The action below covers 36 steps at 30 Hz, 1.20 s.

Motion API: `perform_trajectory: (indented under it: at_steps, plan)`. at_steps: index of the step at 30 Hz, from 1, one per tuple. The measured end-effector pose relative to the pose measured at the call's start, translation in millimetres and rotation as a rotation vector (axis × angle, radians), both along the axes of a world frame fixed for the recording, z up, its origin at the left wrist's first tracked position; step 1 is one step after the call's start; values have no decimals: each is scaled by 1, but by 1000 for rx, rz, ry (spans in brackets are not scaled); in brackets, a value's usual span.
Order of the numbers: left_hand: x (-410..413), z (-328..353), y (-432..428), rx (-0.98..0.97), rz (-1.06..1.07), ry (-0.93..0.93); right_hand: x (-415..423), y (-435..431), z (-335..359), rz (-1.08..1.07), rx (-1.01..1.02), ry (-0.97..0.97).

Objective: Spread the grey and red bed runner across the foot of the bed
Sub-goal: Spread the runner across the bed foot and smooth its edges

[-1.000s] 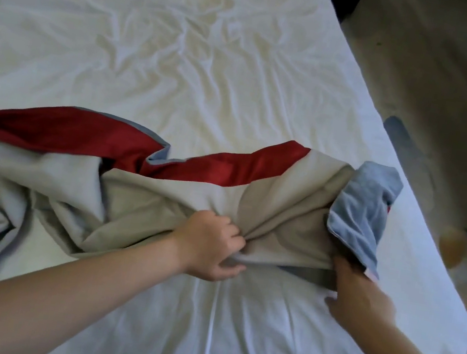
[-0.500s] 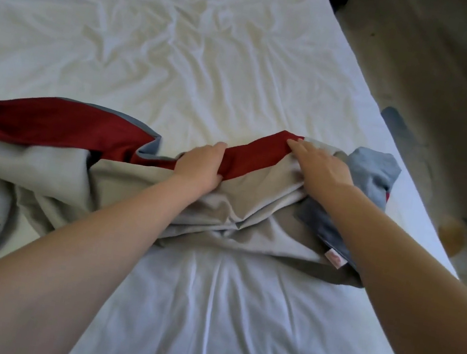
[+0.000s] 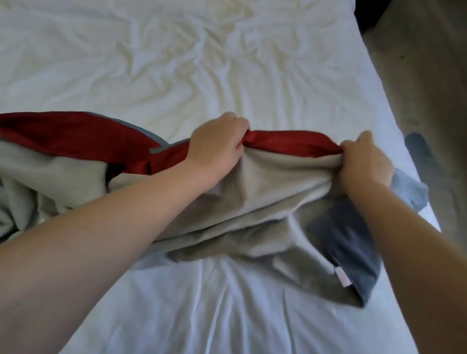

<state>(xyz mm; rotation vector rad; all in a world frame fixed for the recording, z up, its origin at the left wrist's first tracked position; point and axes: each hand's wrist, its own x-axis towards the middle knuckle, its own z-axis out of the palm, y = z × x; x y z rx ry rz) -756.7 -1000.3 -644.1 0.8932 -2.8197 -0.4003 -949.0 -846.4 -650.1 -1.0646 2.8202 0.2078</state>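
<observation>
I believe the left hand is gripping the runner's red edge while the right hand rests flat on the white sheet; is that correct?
Not quite. The right hand is not resting flat on the white sheet. The head view shows its fingers curled round the red edge of the runner too, a short way along from where the left hand is gripping it.

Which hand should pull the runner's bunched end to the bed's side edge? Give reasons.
Right, likely. The right hand grips the bed runner by its red band, nearest the bunched end and the right edge of the bed; the left hand grips farther inboard.
</observation>
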Motion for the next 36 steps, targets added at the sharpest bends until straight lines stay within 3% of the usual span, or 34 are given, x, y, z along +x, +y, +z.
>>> perform_trajectory:
  at_steps: [4, 7, 11, 14, 17, 23, 27, 30, 31, 33, 36]
  plan:
    - [-16, 36, -17, -263, 74, 225, -22, -11, 42, 123, -328, 323]
    - [-16, 44, -21, -318, -37, 305, -35, -10, 57, 296, -328, 431]
    - [2, 9, 15, -54, -300, 66, -23, 21, 36, 470, 125, 395]
    - [19, -27, 59, -53, -494, -143, -6, 58, 3, 413, 309, 280]
    - [29, -48, 86, -90, -598, -224, 1, 90, -23, 424, 341, 248]
    - [39, -45, 99, -93, -670, -208, 0, 145, -8, 387, 430, 321]
    - [46, -39, 121, -78, -855, -324, 39, 183, -13, 341, 489, 97]
    - [53, -39, 142, -32, -1022, -481, 78, 195, -17, 271, 443, 67]
    - [53, -38, 146, -28, -1055, -508, 89, 196, -15, 257, 324, 57]
    - [50, -33, 149, -45, -1069, -449, 106, 192, -10, 207, 227, 49]
    - [33, -29, 146, -92, -917, -82, 111, 176, 0, 97, 446, -53]
